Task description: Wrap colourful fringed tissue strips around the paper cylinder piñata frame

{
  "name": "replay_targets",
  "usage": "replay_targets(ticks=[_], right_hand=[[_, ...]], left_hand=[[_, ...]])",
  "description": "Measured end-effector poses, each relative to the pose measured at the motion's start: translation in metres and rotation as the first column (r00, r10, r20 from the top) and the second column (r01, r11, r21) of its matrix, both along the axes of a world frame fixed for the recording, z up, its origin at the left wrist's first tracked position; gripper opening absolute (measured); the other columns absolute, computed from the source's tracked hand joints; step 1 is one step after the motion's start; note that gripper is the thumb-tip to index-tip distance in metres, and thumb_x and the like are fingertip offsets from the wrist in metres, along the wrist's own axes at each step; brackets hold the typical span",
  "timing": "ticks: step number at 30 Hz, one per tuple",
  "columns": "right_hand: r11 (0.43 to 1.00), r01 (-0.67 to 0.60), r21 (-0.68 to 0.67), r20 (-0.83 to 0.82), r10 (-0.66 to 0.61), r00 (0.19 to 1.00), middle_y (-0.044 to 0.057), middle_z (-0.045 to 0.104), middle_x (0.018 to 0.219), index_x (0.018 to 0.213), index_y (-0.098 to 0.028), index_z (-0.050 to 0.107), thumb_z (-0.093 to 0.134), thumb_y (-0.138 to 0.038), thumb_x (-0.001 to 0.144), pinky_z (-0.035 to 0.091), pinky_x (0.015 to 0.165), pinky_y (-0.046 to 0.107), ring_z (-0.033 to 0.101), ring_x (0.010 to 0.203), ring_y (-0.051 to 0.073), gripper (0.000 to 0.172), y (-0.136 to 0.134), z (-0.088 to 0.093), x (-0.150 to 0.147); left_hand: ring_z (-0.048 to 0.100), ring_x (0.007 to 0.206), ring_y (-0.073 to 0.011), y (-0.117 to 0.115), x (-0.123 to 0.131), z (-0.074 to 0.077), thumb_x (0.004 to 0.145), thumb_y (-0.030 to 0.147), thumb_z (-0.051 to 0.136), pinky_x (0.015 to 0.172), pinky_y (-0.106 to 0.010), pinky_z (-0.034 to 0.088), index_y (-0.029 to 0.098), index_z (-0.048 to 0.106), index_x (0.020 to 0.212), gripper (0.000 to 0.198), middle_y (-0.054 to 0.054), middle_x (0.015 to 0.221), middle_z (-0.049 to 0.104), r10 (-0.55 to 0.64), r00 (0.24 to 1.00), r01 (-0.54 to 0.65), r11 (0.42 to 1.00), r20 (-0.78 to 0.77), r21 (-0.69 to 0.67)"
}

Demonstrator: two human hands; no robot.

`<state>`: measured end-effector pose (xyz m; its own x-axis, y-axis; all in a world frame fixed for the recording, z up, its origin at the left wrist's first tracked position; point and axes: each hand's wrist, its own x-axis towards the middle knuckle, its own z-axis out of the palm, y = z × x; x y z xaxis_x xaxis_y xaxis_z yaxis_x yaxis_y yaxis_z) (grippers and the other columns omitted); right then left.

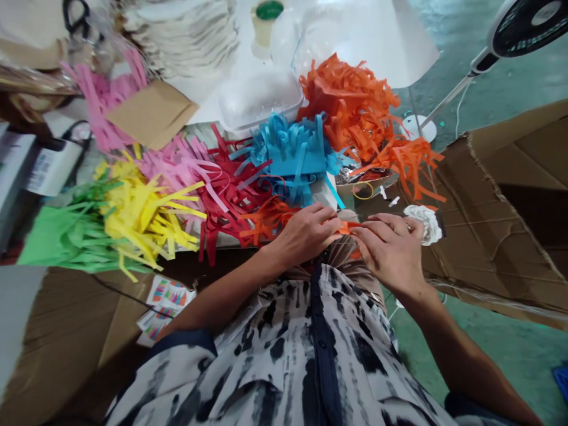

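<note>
A small piece of orange tissue paper [346,227] is pinched between my hands, just in front of my shirt. My left hand [308,232] grips its left end with the fingers closed. Its right end is held in the closed fingers of my right hand [390,248]. Beside my left hand lies an orange fringed bunch [270,220]. Beyond it are a blue fringed paper bundle [293,148] and a dark red fringed one [226,189]. White crumpled material [423,225] sits close to my right hand.
Orange fringe [355,106] is heaped at the back right. Yellow [142,207], green [66,236] and pink [106,94] fringes lie on the left. A foam tray [257,97] and tape roll [266,23] stand behind. Cardboard boxes [497,213] and a fan [528,35] are at right.
</note>
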<state>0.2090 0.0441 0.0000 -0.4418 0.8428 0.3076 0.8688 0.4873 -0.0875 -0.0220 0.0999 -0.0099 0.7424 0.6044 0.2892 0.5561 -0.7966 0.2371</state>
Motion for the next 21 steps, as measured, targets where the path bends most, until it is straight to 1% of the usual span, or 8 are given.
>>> replay_targets(ticks=[2,7,9,11,13,15,18,21], right_hand=[[1.000,0.002,-0.003,-0.007,-0.002,1.000,0.003,0.082,0.112,0.112,-0.027,0.074,0.061,-0.028,0.105,0.029,0.095,0.047,0.062,0.118,0.027,0.015,0.0023,-0.0015,0.0024],[0.998,0.032,-0.051,-0.032,-0.034,0.999,0.005,0.080,0.111,0.115,-0.024,0.074,0.061,-0.039,0.105,0.029,0.094,0.046,0.063,0.115,0.027,0.022,0.0052,-0.0018,0.0007],[0.998,0.029,-0.051,-0.028,-0.031,0.999,0.005,0.080,0.112,0.115,-0.024,0.074,0.060,-0.038,0.106,0.029,0.094,0.046,0.064,0.115,0.027,0.022,0.0058,-0.0030,-0.0013],[1.000,0.016,-0.025,-0.035,-0.017,0.999,0.003,0.080,0.110,0.113,-0.025,0.074,0.059,-0.033,0.106,0.030,0.093,0.045,0.064,0.114,0.026,0.018,0.0063,-0.0047,-0.0020],[1.000,0.006,0.001,-0.049,-0.006,0.999,0.002,0.081,0.106,0.109,-0.025,0.075,0.059,-0.028,0.107,0.030,0.093,0.045,0.065,0.111,0.025,0.017,0.0068,-0.0059,-0.0016],[1.000,0.014,0.006,-0.063,-0.014,0.998,0.002,0.081,0.103,0.105,-0.025,0.076,0.060,-0.030,0.107,0.031,0.093,0.045,0.066,0.109,0.025,0.017,0.0069,-0.0060,-0.0015],[0.999,0.046,-0.023,-0.054,-0.047,0.997,0.004,0.081,0.107,0.113,-0.026,0.076,0.060,-0.038,0.106,0.031,0.094,0.046,0.065,0.113,0.027,0.021,0.0068,-0.0052,-0.0039],[0.999,0.034,-0.016,-0.039,-0.035,0.999,0.005,0.081,0.111,0.119,-0.026,0.075,0.059,-0.037,0.106,0.031,0.094,0.046,0.064,0.115,0.027,0.023,0.0064,-0.0051,-0.0063]], left_hand=[[0.062,0.095,-0.0222,0.0013,0.0009,0.0001,0.107,0.032,0.057,0.088,-0.035,0.054,0.014,0.071,0.102,0.023,-0.009,0.101,0.070,0.004,1.000,-0.004,1.000,-0.002,-0.002],[0.061,0.092,-0.0215,0.0059,0.0011,0.0017,0.109,0.020,0.049,0.084,-0.035,0.051,0.014,0.071,0.105,0.023,-0.009,0.099,0.068,-0.032,0.997,0.029,0.999,-0.075,-0.035],[0.061,0.092,-0.0214,0.0066,0.0004,0.0013,0.108,0.019,0.051,0.084,-0.035,0.051,0.015,0.071,0.106,0.021,-0.009,0.099,0.069,-0.030,0.998,0.027,0.999,-0.062,-0.042],[0.062,0.092,-0.0215,0.0060,0.0004,0.0000,0.107,0.024,0.056,0.083,-0.035,0.052,0.015,0.071,0.110,0.018,-0.009,0.100,0.069,-0.020,1.000,0.020,0.999,-0.020,-0.029],[0.062,0.092,-0.0220,0.0044,0.0016,-0.0020,0.106,0.033,0.061,0.083,-0.036,0.052,0.015,0.071,0.114,0.022,-0.009,0.101,0.070,0.004,1.000,-0.004,1.000,0.011,0.001],[0.063,0.092,-0.0222,0.0026,0.0039,-0.0040,0.106,0.035,0.061,0.082,-0.037,0.052,0.015,0.072,0.109,0.023,-0.009,0.099,0.070,0.023,1.000,-0.023,0.999,0.001,0.029],[0.062,0.088,-0.0214,0.0000,0.0071,-0.0058,0.109,0.026,0.053,0.079,-0.036,0.051,0.016,0.073,0.100,0.024,-0.007,0.095,0.070,0.057,0.998,-0.056,0.996,-0.018,0.064],[0.061,0.089,-0.0215,-0.0025,0.0064,-0.0047,0.109,0.022,0.051,0.079,-0.036,0.050,0.015,0.072,0.105,0.022,-0.008,0.096,0.070,0.048,0.999,-0.047,0.995,-0.015,0.089]])
